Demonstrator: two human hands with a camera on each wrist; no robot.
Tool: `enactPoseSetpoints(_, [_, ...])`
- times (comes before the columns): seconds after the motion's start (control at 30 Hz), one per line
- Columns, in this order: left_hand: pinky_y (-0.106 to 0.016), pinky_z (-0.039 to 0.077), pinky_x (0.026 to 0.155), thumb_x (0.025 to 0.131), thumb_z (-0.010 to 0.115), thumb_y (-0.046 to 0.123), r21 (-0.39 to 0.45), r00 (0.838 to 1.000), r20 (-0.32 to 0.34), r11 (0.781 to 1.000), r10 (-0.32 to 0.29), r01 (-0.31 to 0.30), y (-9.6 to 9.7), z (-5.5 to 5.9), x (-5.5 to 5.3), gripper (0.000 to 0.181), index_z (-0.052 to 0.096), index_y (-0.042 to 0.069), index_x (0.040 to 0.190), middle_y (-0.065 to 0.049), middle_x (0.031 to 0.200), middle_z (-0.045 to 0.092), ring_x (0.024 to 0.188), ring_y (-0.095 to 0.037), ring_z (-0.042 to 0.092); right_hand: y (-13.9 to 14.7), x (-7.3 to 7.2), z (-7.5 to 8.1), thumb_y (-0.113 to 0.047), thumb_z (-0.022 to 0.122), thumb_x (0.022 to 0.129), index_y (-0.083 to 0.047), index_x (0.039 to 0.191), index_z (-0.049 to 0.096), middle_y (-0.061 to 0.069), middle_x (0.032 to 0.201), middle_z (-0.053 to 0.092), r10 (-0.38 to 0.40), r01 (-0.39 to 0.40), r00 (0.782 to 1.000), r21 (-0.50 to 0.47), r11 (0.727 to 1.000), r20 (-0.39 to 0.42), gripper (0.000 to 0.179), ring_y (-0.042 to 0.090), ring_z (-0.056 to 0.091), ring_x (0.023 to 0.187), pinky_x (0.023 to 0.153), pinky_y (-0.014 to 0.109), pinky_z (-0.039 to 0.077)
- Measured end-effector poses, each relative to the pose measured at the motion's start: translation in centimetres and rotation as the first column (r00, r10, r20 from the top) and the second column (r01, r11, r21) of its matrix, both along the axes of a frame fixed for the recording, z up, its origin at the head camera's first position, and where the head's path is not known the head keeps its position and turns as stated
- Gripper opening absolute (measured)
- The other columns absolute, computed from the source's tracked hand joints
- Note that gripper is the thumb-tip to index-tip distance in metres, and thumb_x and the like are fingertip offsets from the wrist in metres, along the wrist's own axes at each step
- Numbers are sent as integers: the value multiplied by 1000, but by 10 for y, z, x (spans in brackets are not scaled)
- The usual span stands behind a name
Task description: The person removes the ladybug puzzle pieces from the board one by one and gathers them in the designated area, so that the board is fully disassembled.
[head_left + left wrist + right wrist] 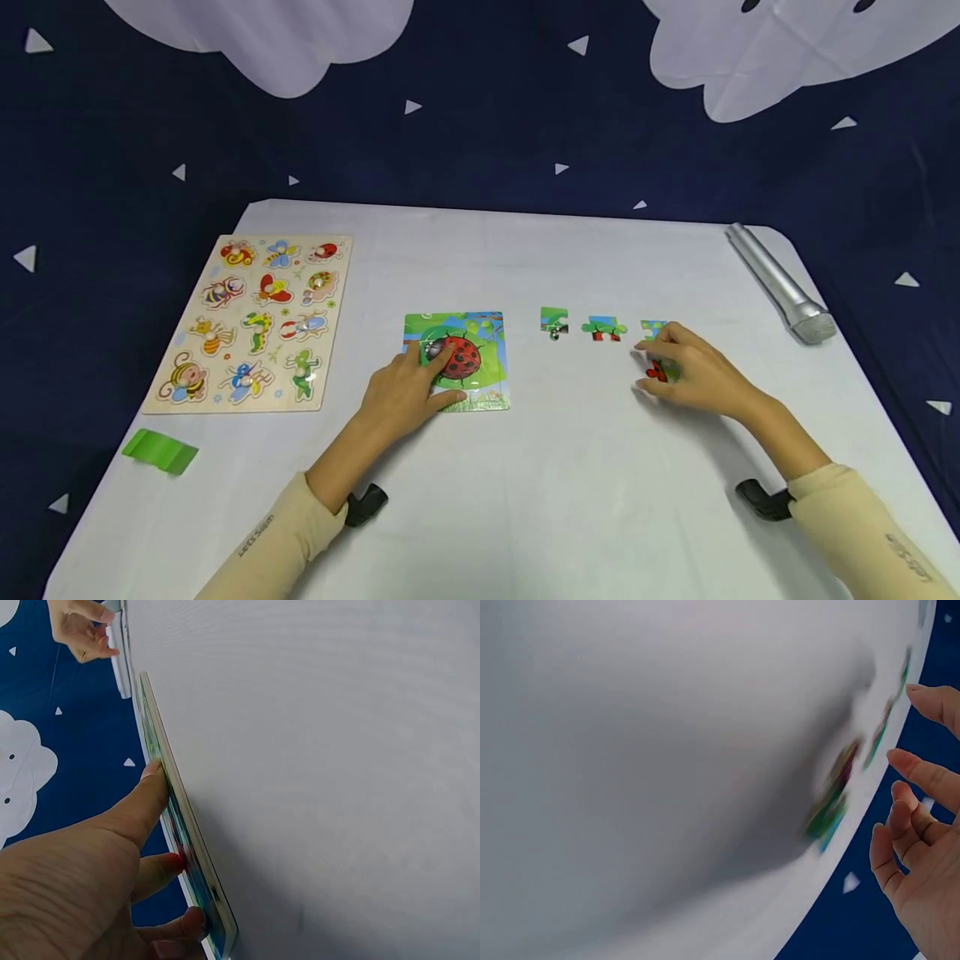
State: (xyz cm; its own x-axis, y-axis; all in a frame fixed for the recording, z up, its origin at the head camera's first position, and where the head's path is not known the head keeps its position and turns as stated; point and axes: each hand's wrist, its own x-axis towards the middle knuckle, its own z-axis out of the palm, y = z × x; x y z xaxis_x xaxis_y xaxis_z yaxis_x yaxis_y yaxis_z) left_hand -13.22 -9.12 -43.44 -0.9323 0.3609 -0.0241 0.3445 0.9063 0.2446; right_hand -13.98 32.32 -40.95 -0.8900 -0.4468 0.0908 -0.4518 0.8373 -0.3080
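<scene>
A square ladybug jigsaw puzzle lies on the white table. My left hand rests on its left part, fingertips on the picture; in the left wrist view the thumb and fingers touch the top face of the puzzle board. To the right, a green piece and a blue-and-green piece lie apart. Over two more pieces, one partly hidden blue-green and one red-and-green, my right hand hovers with thumb and fingers spread. In the right wrist view, nothing is between its fingers, and the pieces lie below.
A wooden insect peg board is at the left of the table, with a folded green strip in front of it. At the far right lies a silver microphone. A dark patterned cloth hangs behind.
</scene>
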Motion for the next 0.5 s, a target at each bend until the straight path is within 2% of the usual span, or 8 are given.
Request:
enactPoseSetpoints(0.1, [-45, 54, 63, 85, 66, 64, 5, 1000, 1, 1000, 20, -20, -6, 0, 1, 77, 53, 18, 145, -29, 134, 52, 93, -35, 64, -25, -7, 3, -25, 86, 75, -2, 119, 72, 3, 96, 53, 54, -54, 999, -21, 998, 3, 52, 14, 44, 81, 70, 31, 39])
enactPoseSetpoints(0.13, [-45, 54, 64, 84, 66, 64, 4, 1000, 0, 1000, 28, -28, -8, 0, 2, 78, 52, 18, 146, -28, 132, 53, 94, -36, 64, -34, -10, 3, -26, 86, 75, -2, 119, 72, 4, 97, 54, 72, -72, 997, -26, 997, 5, 52, 14, 44, 81, 71, 31, 39])
enactPoseSetpoints(0.23, [-41, 51, 57, 84, 68, 64, 4, 999, 0, 999, 45, -45, -14, 1, 4, 80, 52, 16, 146, -22, 111, 59, 82, -29, 61, -64, -18, 4, -28, 86, 76, -3, 120, 71, 5, 100, 56, 127, -126, 992, -48, 991, 16, 53, 15, 45, 84, 75, 34, 40])
enactPoseSetpoints(0.33, [-33, 41, 48, 83, 69, 63, 3, 999, 1, 999, 54, -54, -20, 1, 5, 81, 52, 14, 145, -13, 88, 52, 65, -21, 48, -94, -26, 4, -30, 85, 78, -4, 121, 71, 6, 102, 56, 184, -182, 983, -62, 981, 25, 52, 16, 45, 87, 77, 36, 41])
enactPoseSetpoints(0.5, [-31, 35, 45, 83, 68, 64, 3, 999, -7, 999, 53, -53, -27, 1, 8, 82, 52, 13, 146, -11, 82, 48, 61, -19, 43, -145, -40, 0, -32, 84, 78, -4, 122, 71, 7, 100, 56, 260, -256, 965, -82, 963, 42, 53, 16, 46, 87, 77, 35, 42])
